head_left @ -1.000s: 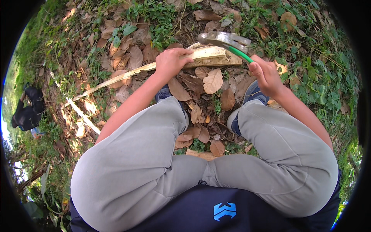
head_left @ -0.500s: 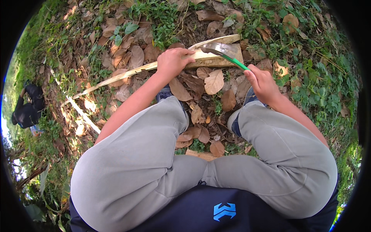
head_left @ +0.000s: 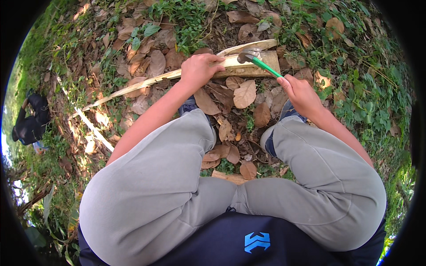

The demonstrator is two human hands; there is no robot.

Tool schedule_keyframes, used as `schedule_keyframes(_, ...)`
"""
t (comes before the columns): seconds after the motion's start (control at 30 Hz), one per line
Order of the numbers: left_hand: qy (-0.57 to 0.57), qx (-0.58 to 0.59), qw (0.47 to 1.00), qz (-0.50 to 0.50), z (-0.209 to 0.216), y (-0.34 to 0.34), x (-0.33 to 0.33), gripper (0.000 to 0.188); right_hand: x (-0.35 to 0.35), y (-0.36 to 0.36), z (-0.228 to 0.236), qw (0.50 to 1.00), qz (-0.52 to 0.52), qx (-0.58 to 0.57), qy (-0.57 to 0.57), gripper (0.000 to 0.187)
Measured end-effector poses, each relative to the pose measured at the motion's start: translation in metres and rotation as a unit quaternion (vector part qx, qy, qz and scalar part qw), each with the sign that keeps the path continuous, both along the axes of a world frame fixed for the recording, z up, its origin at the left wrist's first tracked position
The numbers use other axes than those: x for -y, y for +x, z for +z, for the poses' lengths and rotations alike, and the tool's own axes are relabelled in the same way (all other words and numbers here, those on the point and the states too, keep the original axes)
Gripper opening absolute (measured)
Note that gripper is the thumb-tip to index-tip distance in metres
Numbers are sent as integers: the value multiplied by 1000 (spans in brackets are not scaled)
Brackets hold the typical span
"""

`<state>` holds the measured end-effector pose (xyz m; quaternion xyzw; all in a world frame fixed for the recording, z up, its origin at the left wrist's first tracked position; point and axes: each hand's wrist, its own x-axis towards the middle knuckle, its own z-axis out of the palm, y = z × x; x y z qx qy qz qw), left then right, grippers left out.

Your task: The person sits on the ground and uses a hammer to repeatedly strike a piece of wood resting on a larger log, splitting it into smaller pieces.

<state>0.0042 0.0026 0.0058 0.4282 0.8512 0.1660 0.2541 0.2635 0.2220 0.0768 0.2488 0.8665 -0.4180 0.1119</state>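
My left hand [head_left: 198, 71] is closed on a long pale wooden strip [head_left: 153, 81], near its right part. That strip runs from the lower left toward a wooden board [head_left: 271, 66] on the leaves, and its right part lies over the board. In my closed right hand [head_left: 303, 95] is a hammer [head_left: 266, 67] with a green handle and a dark metal head. The head hovers at or just over the wood, to the right of my left fingers; whether it touches I cannot tell. A nail, if there is one, is too small to make out.
Another split wooden piece [head_left: 257, 44] lies behind the board. A second thin strip [head_left: 94, 130] crosses the far left end of the long one. Dry brown leaves [head_left: 245, 94] and green plants [head_left: 372, 102] cover the ground. A person in dark clothes [head_left: 33, 119] is at the far left.
The hammer head has shifted slightly to the right, and its handle has tilted a little with my right hand. My left hand stays on the strip.
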Motion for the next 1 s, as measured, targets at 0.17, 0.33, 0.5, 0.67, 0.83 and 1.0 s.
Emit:
schedule_keyframes(0.17, 16, -6, 1000, 9, -3, -1, 3, 34, 2, -11, 21, 1000, -19, 6, -7, 47)
schedule_keyframes(0.33, 6, 2, 1000, 9, -1, -1, 2, 34, 2, -6, 21, 997, -12, -71, -28, 49)
schedule_keyframes(0.5, -20, 6, 1000, 9, 2, 1, -1, 34, 9, 0, 2, 998, -4, 40, 47, 47)
schedule_keyframes(0.67, -8, 15, 1000, 9, -3, -2, 2, 35, 9, -6, 27, 998, -28, -52, 6, 45)
schedule_keyframes(0.83, -10, 11, 1000, 5, 0, 0, -1, 34, 14, -1, 11, 1000, -13, -10, 25, 43)
schedule_keyframes(1.0, -7, 8, 1000, 9, -4, -1, 4, 34, 13, -3, 18, 999, 17, 4, 45, 42)
